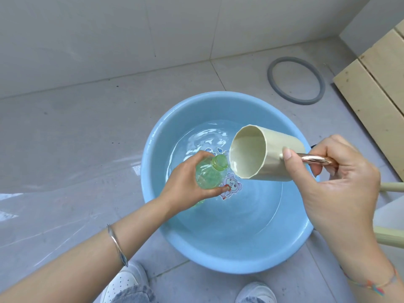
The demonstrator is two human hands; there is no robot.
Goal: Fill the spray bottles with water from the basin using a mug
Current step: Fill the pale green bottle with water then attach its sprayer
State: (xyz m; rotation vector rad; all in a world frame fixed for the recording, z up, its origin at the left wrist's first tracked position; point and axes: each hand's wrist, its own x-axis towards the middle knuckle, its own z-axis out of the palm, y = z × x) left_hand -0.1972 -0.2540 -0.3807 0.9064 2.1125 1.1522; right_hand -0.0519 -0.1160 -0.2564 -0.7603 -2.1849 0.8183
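While water lies shallow in the round light-blue plastic basin (218, 259) at lower centre of the frame, the right hand (341, 178) curls round the shiny copper-coloured handle of a cream cylindrical mug (277, 154). The mug is tipped on its side, its mouth just beside the open neck of a translucent green plastic bottle (207, 176). The left hand (183, 182) grips that bottle's body, tilted over the water. Upper right, a grey ring (294, 59) lies on the tiled floor.

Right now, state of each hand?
Left hand: closed round the clear green plastic bottle.
Right hand: gripping the shiny metal handle of the cream cylindrical mug.
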